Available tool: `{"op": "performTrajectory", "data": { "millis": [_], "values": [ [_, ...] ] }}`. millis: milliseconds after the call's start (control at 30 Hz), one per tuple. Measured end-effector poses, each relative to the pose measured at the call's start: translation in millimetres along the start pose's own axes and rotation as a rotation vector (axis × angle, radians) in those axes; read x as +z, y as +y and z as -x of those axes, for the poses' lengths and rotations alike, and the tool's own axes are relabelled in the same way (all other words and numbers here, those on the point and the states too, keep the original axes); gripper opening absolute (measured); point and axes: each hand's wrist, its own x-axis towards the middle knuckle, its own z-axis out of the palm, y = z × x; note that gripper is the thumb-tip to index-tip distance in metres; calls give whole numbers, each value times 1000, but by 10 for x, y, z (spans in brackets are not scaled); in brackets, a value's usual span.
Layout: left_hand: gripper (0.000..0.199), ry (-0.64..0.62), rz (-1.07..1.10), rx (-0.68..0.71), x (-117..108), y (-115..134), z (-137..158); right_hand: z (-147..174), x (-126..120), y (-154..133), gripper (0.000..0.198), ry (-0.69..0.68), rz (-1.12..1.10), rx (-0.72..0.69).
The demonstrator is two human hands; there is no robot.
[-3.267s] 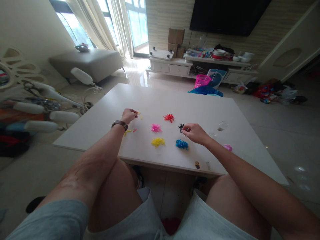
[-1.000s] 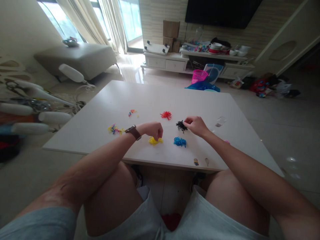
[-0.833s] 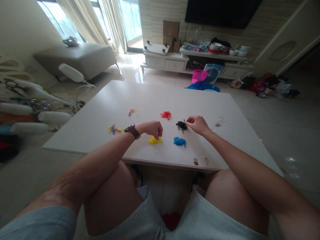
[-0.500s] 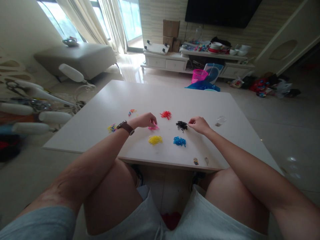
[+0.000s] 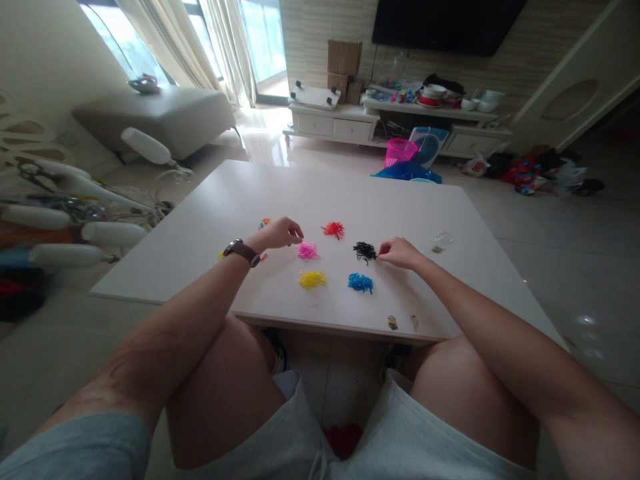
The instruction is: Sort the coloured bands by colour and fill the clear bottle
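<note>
Several small piles of thin strands, which look like tiny rubber bands, lie sorted by colour on the white table [image 5: 400,200]. My left hand [image 5: 283,233] hovers by the upper left of the pink pile [image 5: 308,251], fingers bent down and drawn together; anything between them is too small to see. At the right edge of the black pile [image 5: 365,251], my right hand [image 5: 397,253] has thumb and finger pinched together; what they hold cannot be made out. Nearby are the red pile [image 5: 333,230], the yellow pile [image 5: 312,280] and the blue pile [image 5: 361,283].
Mixed coloured bits [image 5: 264,223] lie partly behind my left hand and forearm. A small clear container [image 5: 443,242] lies on the right. Near the front edge are a small yellow-and-blue figure [image 5: 393,323] and a small pale piece [image 5: 415,323].
My left hand has moved left off the pink pile, which now shows whole, and the forearm covers more of the mixed bits. My right hand has shifted slightly lower beside the black pile.
</note>
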Motion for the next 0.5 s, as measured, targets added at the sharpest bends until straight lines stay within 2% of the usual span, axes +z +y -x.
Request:
{"op": "performTrajectory", "data": {
  "millis": [133,333,500],
  "values": [
    [18,3,7,-21,-23,28,26,-7,27,30,12,-19,12,7],
    [17,115,30,-108,-54,85,77,-17,46,-15,19,63,42,58],
    [15,145,32,-167,-168,4,79,4,17,-56,21,96,30,75]
  ]
}}
